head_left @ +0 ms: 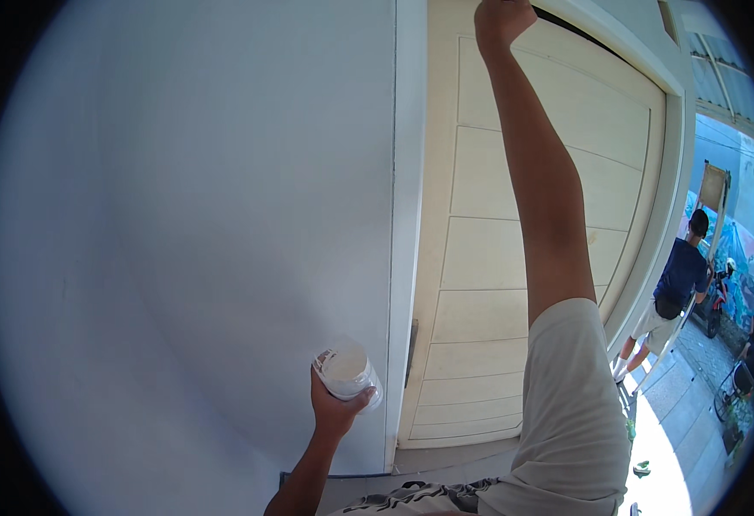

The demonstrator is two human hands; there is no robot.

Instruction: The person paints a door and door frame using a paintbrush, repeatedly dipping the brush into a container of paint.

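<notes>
My left hand (335,411) is closed round a clear plastic tub (345,365) with white, paint-like stuff in it. The tub is held low, in front of the pale wall (248,215). High at the top edge of the picture is my right hand (503,24), at the end of a raised, outstretched arm. Its fingers look curled, but the frame cuts them off, so what they hold cannot be seen. That hand is nearest the upper part of a cream panelled door (480,172) and its frame.
A white door frame (665,163) bounds the door on the right. Beyond it, a person (682,267) in a dark blue top stands outside by a tall pole-like structure. A motorcycle (715,310) and a dark-clothed figure (753,357) are farther right. Sunlit paving (661,447) lies below.
</notes>
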